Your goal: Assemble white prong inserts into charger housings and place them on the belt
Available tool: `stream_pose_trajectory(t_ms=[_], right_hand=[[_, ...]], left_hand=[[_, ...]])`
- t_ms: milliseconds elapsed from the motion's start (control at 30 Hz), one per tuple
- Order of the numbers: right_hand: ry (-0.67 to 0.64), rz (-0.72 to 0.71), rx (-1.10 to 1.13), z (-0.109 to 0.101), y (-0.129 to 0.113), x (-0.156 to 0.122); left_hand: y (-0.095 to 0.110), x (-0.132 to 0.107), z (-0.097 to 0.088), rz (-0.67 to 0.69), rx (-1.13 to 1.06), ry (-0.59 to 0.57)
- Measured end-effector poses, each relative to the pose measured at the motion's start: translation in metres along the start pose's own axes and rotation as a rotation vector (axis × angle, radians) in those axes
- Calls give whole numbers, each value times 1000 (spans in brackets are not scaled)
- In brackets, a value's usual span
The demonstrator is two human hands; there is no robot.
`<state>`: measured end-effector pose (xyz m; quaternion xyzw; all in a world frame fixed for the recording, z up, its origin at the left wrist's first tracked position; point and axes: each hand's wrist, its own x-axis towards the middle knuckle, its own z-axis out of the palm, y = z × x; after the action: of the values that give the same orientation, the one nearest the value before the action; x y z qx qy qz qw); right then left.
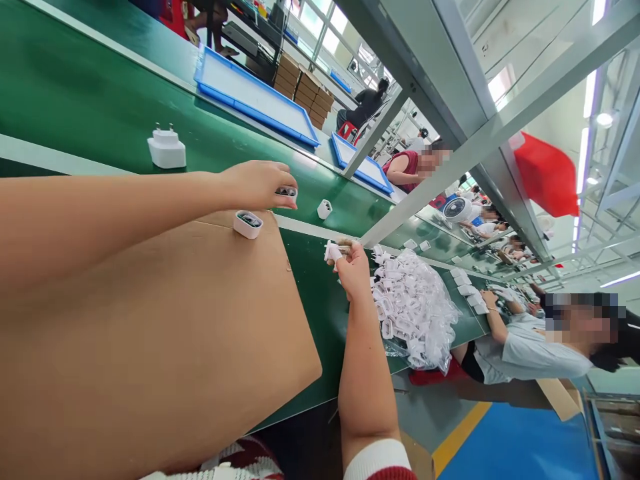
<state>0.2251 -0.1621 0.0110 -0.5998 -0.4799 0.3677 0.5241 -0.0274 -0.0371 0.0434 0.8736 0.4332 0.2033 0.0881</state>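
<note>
My left hand is closed around a small white charger housing with dark parts showing in its open end, held above the green bench. Just below that hand, a similar open charger housing stands on the brown cardboard, a circuit board visible inside. Farther right, my right hand pinches a small white plastic plug piece between its fingers. Beside this hand lies a clear plastic bag heaped with white plastic plug parts.
A white charger with two pins and another white housing stand on the green belt. Blue-rimmed trays line its far side. A metal post rises beyond my right hand. A co-worker sits at right.
</note>
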Motion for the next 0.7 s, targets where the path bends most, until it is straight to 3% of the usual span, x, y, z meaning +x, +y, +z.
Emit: stream_pose_trajectory(t_ms=[133, 267, 367, 500, 600, 700], right_hand=[[-114, -38, 13, 4, -11, -12], [-318, 30, -17, 7, -18, -24], [-325, -33, -134, 14, -17, -30], [-234, -332, -410, 30, -11, -39], [-265, -546, -558, 42, -8, -46], [-318, -641, -717, 50, -5, -50]], left_hand=[[40, -66, 13, 165, -42, -29], [51, -109, 46, 159, -56, -67], [46, -119, 60, 39, -234, 1], [39, -123, 63, -83, -535, 9], [36, -126, 64, -100, -617, -33], [36, -126, 66, -89, -659, -43]])
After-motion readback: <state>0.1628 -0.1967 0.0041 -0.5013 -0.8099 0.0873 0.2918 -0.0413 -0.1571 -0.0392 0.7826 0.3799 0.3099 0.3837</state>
